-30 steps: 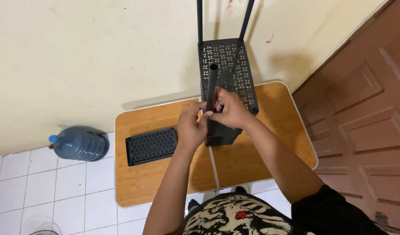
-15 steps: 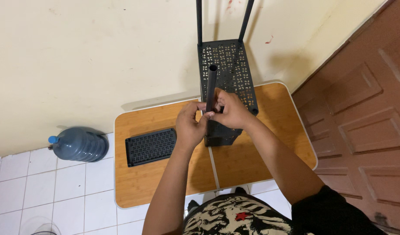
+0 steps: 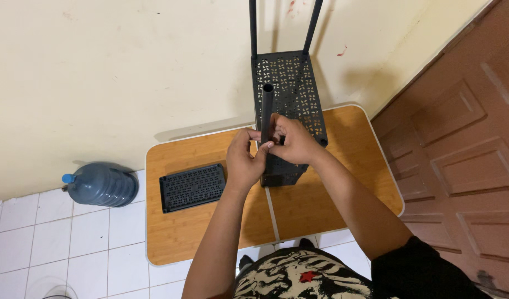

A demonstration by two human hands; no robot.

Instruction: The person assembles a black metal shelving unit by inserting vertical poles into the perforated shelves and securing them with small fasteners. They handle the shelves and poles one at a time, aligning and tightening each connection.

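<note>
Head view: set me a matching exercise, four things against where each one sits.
Things:
1. black pole
2. loose perforated shelf panel
3. water jug
4. perforated black rack

Places:
A. lying on the tiled floor beside the table
B. flat on the left part of the wooden table
C. standing on the table against the wall
D. upright between both hands, the left hand and right hand

Pairs: 1-D, 2-B, 3-A, 4-C
</note>
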